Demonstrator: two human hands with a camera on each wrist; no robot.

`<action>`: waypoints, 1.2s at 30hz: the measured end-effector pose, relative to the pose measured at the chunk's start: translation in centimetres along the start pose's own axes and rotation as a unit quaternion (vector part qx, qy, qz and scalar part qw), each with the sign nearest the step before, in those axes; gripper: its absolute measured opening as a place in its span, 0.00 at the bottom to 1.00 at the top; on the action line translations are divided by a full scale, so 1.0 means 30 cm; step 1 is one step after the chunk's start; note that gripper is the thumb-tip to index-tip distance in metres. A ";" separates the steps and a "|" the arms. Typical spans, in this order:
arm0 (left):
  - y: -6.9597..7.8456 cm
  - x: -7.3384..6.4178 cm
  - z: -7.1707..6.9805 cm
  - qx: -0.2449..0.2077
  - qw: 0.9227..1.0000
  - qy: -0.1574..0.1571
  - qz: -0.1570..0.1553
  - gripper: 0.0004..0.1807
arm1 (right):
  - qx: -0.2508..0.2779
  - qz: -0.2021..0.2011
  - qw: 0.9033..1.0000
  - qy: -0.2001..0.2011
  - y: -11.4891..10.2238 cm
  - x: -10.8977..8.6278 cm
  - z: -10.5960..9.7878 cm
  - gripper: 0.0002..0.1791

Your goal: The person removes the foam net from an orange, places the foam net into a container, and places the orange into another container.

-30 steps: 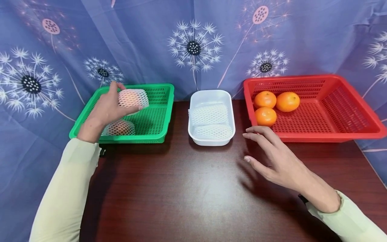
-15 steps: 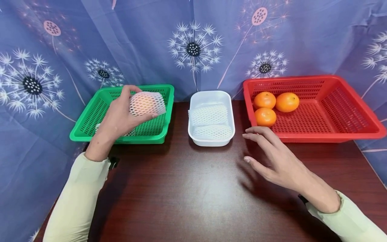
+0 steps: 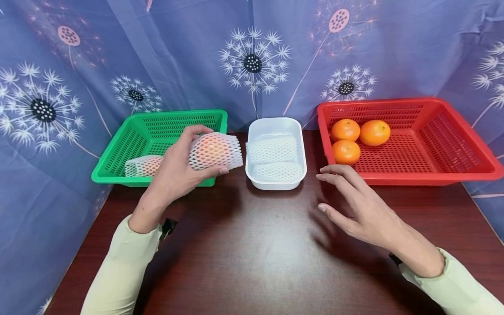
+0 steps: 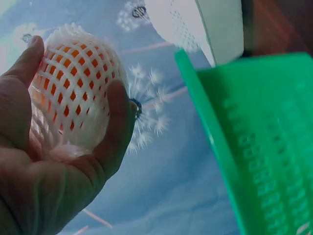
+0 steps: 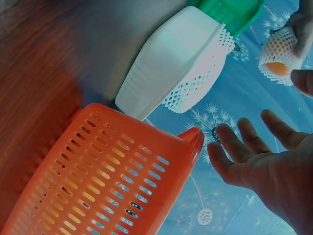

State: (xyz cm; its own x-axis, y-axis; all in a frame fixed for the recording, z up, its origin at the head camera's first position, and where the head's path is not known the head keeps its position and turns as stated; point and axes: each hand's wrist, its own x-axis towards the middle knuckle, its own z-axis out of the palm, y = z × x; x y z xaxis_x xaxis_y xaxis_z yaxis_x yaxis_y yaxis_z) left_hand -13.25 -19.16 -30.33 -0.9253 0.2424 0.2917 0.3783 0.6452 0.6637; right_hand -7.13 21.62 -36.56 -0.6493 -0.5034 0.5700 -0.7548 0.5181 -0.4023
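Observation:
My left hand grips an orange in a white foam net, raised between the green basket and the white tray. Thumb and fingers curl round its sides in the left wrist view, where orange skin shows through the mesh. Another netted fruit lies in the green basket, partly hidden by that hand. White foam nets lie in the white tray. My right hand holds nothing; its fingers are loosely bent and apart, near the front left corner of the red basket.
Three bare oranges sit in the left part of the red basket. All the containers stand in a row at the back of the dark wooden table. Behind them hangs a blue dandelion-print cloth.
My left hand has carried the netted orange rightward and nearer, from above the green basket to just left of the white tray. My right hand has stayed still.

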 end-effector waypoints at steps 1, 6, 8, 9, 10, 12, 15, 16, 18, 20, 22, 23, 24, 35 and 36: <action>0.005 -0.004 0.010 -0.011 1.000 -0.004 0.005 0.49 | 0.001 -0.001 1.000 0.000 0.000 0.000 0.000 0.31; 0.023 -0.025 0.060 -0.078 0.996 -0.028 0.029 0.47 | 0.003 -0.004 1.000 0.000 -0.001 0.003 0.000 0.30; 0.029 -0.032 0.080 -0.104 0.993 -0.039 0.037 0.47 | 0.003 -0.005 1.000 0.001 -0.002 0.005 -0.001 0.30; 0.032 -0.034 0.090 -0.114 0.992 -0.044 0.041 0.47 | 0.003 -0.006 1.000 0.002 -0.002 0.005 -0.002 0.30; 0.034 -0.037 0.100 -0.121 0.991 -0.049 0.044 0.48 | 0.003 -0.007 1.000 0.002 -0.003 0.006 -0.003 0.29; 0.038 -0.041 0.118 -0.134 0.988 -0.058 0.048 0.48 | 0.004 -0.008 1.000 0.003 -0.005 0.007 -0.005 0.29; 0.043 -0.048 0.141 -0.150 0.985 -0.070 0.050 0.48 | 0.005 -0.008 1.000 0.004 -0.008 0.009 -0.007 0.29; 0.045 -0.051 0.147 -0.156 0.984 -0.075 0.050 0.47 | 0.006 -0.008 1.000 0.003 -0.009 0.009 -0.008 0.29; 0.050 -0.057 0.160 -0.165 0.981 -0.085 0.050 0.47 | 0.006 -0.008 1.000 0.003 -0.012 0.011 -0.009 0.29; 0.058 -0.063 0.175 -0.176 0.978 -0.097 0.053 0.46 | 0.006 -0.007 1.000 0.004 -0.014 0.011 -0.010 0.29; 0.067 -0.068 0.190 -0.189 0.974 -0.109 0.058 0.45 | 0.007 -0.008 1.000 0.004 -0.017 0.011 -0.010 0.29; 0.072 -0.072 0.197 -0.194 0.972 -0.115 0.060 0.45 | 0.007 -0.009 1.000 0.004 -0.019 0.011 -0.010 0.29; 0.077 -0.075 0.204 -0.199 0.971 -0.121 0.063 0.45 | 0.007 -0.009 1.000 0.004 -0.021 0.011 -0.010 0.28; 0.111 -0.114 0.280 -0.206 0.956 -0.170 0.123 0.44 | 0.012 -0.021 1.000 0.009 -0.041 0.006 -0.004 0.30; 0.114 -0.116 0.286 -0.207 0.955 -0.170 0.129 0.44 | 0.013 -0.022 1.000 0.009 -0.044 0.004 -0.002 0.29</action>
State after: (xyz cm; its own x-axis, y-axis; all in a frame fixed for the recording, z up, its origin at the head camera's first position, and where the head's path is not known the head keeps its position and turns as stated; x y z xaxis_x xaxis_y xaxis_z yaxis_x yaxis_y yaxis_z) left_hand -8.97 -11.58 -35.00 -0.7281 0.6217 0.2887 0.5087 0.2078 0.8355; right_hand -6.21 20.92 -35.91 -0.6141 -0.5122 0.6005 -0.7848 0.4770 -0.3957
